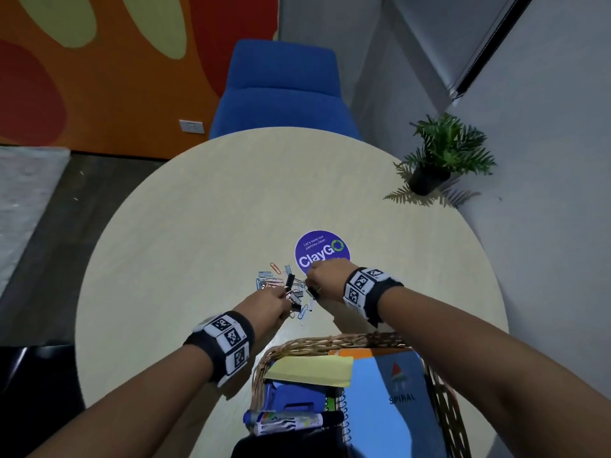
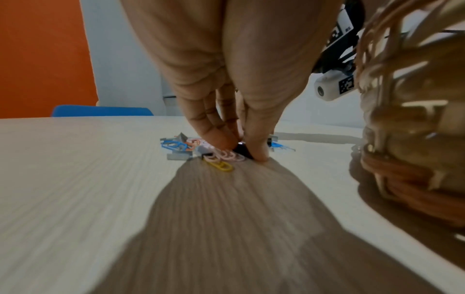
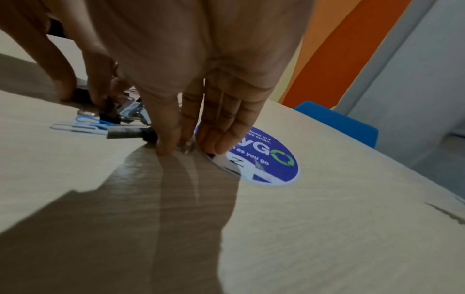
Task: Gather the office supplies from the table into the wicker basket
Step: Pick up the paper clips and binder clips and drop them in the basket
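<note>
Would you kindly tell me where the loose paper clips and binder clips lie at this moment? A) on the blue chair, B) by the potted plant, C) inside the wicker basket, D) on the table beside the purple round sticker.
D: the clips lie in a small pile on the table, just left of the purple sticker, with both hands at the pile.
</note>
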